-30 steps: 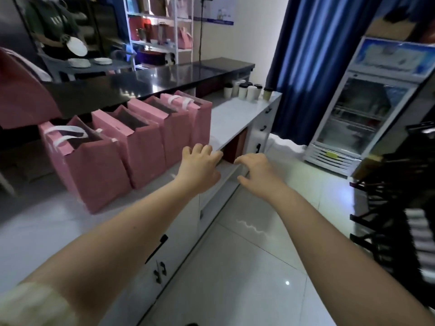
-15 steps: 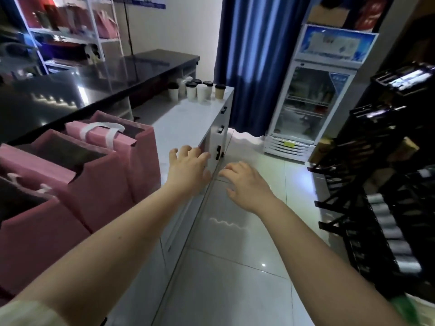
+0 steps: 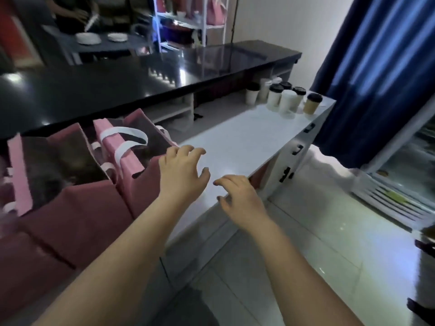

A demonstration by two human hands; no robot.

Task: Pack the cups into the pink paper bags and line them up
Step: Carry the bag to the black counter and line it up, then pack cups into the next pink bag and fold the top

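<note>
Nearby: glossy black bar top (image 3: 117, 85) behind pale grey counter (image 3: 247, 137). Lidded white and brown paper cups (image 3: 286, 100) cluster at its far end; open pink paper bags (image 3: 131, 165) stand left. Left hand (image 3: 181, 177), right hand (image 3: 240, 198): grip loose, empty.

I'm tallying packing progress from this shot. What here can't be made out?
1. Head view: insides of the pink paper bags are dark and blurred; whether cups sit inside is unclear.
2. Head view: the left edge cuts off the row, hiding how many bags stand there.
3. Head view: the far cups overlap, so their count is unsure.
</note>
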